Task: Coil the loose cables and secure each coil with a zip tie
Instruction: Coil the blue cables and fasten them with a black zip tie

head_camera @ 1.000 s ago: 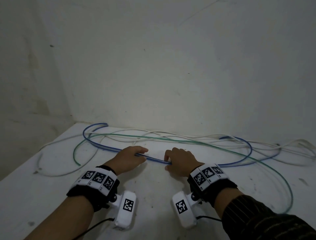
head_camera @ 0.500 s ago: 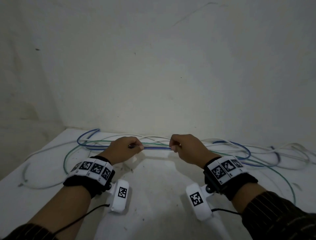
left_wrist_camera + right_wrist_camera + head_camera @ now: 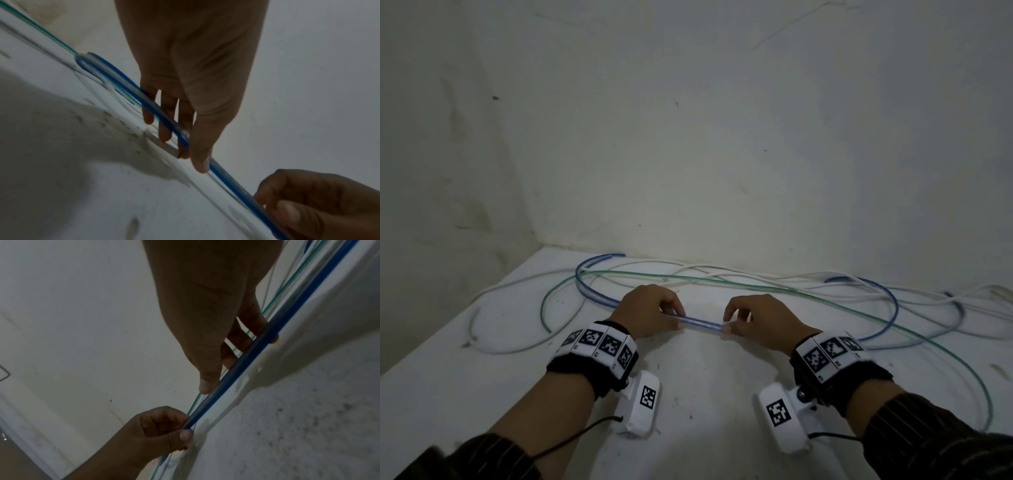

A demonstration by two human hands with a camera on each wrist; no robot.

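A long blue cable (image 3: 702, 322) lies in wide loops on the white table (image 3: 705, 377). A short straight stretch of it is held between my hands. My left hand (image 3: 676, 313) pinches the blue cable (image 3: 164, 113) between thumb and fingertips. My right hand (image 3: 727, 325) pinches the same cable (image 3: 246, 356) a little to the right. In both wrist views the stretch looks like two strands side by side. A thin green cable (image 3: 756, 286) and white cables (image 3: 722, 270) lie loose behind the hands. The left hand (image 3: 185, 433) and right hand (image 3: 265, 203) each show in the other's wrist view.
A bare wall (image 3: 688, 154) rises right behind the cables and meets a side wall at the far left corner. The green cable sweeps round to the table's right front (image 3: 983, 394). A white cable loop (image 3: 482, 308) lies at the left.
Both hands have kept hold of the blue cable throughout. Half a second ago they held it further back near the wall; now they are nearer me, with about the same gap.
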